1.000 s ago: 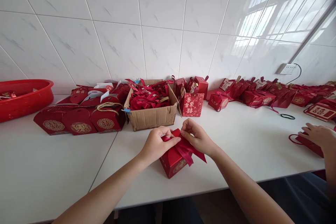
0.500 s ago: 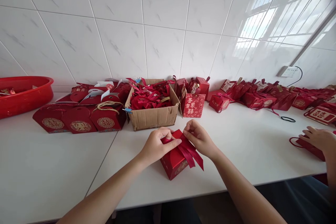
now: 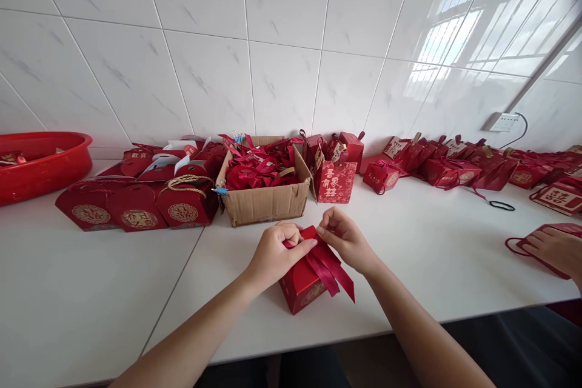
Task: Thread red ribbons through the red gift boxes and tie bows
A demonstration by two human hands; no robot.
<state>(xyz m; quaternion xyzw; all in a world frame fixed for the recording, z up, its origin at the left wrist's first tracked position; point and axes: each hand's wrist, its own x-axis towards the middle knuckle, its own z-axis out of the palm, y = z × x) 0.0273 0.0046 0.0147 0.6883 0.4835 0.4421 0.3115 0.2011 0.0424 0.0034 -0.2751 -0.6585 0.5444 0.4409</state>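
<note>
A small red gift box (image 3: 302, 285) with gold print rests on the white table close to its front edge. Across its top lies a dark red satin ribbon (image 3: 328, 267), its two tails hanging over the right side. My left hand (image 3: 279, 254) is closed on the ribbon at the box top, thumb pointing right. Pinching the ribbon near the box's back corner is my right hand (image 3: 343, 239). The fingertips of both hands are close together, and they partly hide where the ribbon crosses.
Behind the box stands a cardboard carton (image 3: 268, 203) of red ribbons. Left are several red boxes (image 3: 136, 209) and a red basin (image 3: 54, 163). Finished-looking red boxes (image 3: 450, 170) line the wall at right. A co-worker's hand (image 3: 557, 248) rests on a red box at far right.
My hands stay on the ribbon with only a slight shift, and the ribbon tails hang a little lower. The co-worker's hand has moved right and lower over the other box.
</note>
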